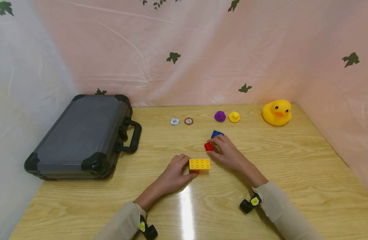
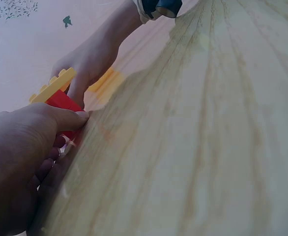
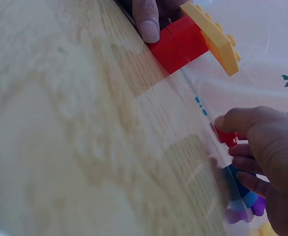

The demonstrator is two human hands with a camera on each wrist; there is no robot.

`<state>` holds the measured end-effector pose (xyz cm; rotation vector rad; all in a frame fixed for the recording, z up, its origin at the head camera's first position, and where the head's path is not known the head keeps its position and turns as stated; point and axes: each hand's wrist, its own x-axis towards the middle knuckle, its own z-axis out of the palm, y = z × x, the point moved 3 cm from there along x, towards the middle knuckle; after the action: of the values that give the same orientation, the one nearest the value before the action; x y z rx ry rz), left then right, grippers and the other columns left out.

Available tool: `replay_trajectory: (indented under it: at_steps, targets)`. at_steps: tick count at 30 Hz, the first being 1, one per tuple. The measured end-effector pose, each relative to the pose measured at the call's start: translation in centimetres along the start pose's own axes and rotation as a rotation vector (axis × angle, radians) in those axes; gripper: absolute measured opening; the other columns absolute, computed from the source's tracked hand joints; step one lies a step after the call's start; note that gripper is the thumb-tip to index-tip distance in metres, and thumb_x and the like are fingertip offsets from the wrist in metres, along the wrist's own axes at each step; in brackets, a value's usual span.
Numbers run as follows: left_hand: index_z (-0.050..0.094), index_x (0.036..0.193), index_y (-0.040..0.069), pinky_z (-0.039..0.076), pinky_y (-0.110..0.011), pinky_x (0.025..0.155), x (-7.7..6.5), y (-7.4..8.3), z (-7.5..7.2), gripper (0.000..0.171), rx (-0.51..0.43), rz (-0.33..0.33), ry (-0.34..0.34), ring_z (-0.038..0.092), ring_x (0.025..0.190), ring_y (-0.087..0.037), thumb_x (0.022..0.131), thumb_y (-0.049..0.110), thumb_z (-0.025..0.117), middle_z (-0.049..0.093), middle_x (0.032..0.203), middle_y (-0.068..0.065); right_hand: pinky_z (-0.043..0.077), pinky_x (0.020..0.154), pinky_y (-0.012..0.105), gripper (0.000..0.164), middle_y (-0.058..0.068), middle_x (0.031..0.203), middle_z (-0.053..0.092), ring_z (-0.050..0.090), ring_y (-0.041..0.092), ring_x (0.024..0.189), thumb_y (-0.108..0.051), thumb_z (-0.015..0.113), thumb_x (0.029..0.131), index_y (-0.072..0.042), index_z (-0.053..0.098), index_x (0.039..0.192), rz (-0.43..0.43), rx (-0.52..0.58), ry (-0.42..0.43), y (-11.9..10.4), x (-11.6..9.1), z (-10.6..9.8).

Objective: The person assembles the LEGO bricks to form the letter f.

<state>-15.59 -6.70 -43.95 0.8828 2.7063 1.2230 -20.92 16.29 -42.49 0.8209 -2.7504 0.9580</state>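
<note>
My left hand (image 1: 174, 176) grips a small stack low on the table, thumb on the near side and fingers behind. Two red bricks (image 3: 179, 45) form its lower part, one above the other. A yellow toy brick (image 1: 199, 164) with two rows of studs lies across the top and overhangs them. Just to the right and farther back, my right hand (image 1: 227, 154) pinches a separate small red brick (image 1: 208, 147) between thumb and fingers. Its studs show sideways in the right wrist view. A blue brick (image 1: 216, 133) sits right behind the right hand's fingers, partly hidden by them.
A dark grey hard case (image 1: 78, 133) with a black handle (image 1: 135, 138) lies at the left. Along the back are a white chip (image 1: 174, 121), a red-rimmed chip (image 1: 188, 121), a purple duck (image 1: 220, 116), a small yellow duck (image 1: 234, 117) and a large yellow duck (image 1: 277, 113).
</note>
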Motion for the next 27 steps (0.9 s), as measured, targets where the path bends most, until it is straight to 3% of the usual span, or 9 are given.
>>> replay_trajectory:
  at_steps: [9,20,27]
  targets:
    - [0.065,0.121,0.005,0.046,-0.042,0.092,0.1,0.0,0.1,0.037,-0.001,-0.003,-0.005,0.051,0.106,-0.021,0.093,0.024,0.08,0.062,0.119,-0.004,0.057,0.088,0.048,0.04,0.017,0.117,0.068,0.068,0.033,0.103,-0.008,0.079,0.092,0.004,0.063,0.127,0.041,0.101,-0.007,-0.8,-0.1,-0.4]
    - [0.065,0.124,0.004,0.046,-0.042,0.093,0.0,-0.1,0.1,0.04,-0.009,-0.014,-0.013,0.051,0.108,-0.022,0.093,0.024,0.08,0.062,0.121,-0.004,0.058,0.086,0.044,0.041,0.015,0.116,0.068,0.066,0.03,0.103,-0.003,0.083,0.087,0.003,0.066,0.124,-0.098,0.095,0.066,-1.9,-0.7,-1.0]
    - [0.065,0.125,0.004,0.046,-0.042,0.094,0.0,-0.1,0.1,0.04,-0.003,-0.01,-0.02,0.051,0.108,-0.022,0.093,0.024,0.079,0.062,0.122,-0.004,0.057,0.084,0.047,0.04,0.011,0.114,0.068,0.063,0.029,0.102,-0.005,0.085,0.086,0.0,0.068,0.122,-0.179,0.11,0.103,-2.8,-1.0,-1.4]
